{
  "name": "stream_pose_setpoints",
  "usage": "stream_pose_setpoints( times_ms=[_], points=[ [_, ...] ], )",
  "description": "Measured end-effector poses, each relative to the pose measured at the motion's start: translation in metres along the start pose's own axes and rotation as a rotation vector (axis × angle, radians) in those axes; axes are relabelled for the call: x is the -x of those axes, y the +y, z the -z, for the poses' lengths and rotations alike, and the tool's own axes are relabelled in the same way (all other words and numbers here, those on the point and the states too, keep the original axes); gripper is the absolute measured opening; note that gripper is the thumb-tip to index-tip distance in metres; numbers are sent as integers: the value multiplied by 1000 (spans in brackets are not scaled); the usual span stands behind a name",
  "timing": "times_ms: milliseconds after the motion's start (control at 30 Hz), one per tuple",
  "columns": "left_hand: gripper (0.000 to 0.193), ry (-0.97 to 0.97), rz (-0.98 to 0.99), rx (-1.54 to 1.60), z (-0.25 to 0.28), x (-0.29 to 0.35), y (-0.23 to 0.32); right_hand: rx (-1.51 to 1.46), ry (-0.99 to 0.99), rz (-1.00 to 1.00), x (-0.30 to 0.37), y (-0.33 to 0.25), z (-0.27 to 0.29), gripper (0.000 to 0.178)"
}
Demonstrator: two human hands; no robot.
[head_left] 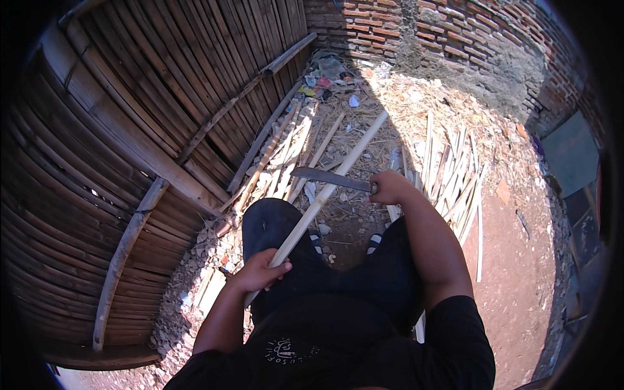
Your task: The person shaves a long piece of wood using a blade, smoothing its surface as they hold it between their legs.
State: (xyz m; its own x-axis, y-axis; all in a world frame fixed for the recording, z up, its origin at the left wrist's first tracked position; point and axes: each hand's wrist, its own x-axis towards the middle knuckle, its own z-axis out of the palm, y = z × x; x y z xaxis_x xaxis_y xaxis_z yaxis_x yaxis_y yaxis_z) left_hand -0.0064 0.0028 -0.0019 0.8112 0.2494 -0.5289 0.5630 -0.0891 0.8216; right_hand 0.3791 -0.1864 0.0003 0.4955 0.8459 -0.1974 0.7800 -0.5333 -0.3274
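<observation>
A long pale bamboo strip (305, 221) slants from beside my left hip out over the ground ahead. Around its near part my left hand (265, 271) is closed, close to my left thigh. My right hand (390, 188) grips the handle of a machete (335, 179), whose dark blade points left and lies across the strip beyond my knees. Whether the edge bites into the bamboo I cannot tell. The handle is mostly hidden inside my right fist.
A slatted bamboo wall (130, 84) rises on the left, a brick wall (370, 26) at the back. Split bamboo strips (455, 175) lie in a pile at right, and more bamboo pieces (289, 149) at left. Shavings and litter (331, 75) cover the far ground.
</observation>
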Motion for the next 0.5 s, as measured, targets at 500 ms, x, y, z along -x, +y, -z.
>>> stream_pose_setpoints(
  times_ms=[500],
  points=[
    [40,4,0,-28,-2,0,4,12,-15,116,-8,11,-14,57]
  ],
)
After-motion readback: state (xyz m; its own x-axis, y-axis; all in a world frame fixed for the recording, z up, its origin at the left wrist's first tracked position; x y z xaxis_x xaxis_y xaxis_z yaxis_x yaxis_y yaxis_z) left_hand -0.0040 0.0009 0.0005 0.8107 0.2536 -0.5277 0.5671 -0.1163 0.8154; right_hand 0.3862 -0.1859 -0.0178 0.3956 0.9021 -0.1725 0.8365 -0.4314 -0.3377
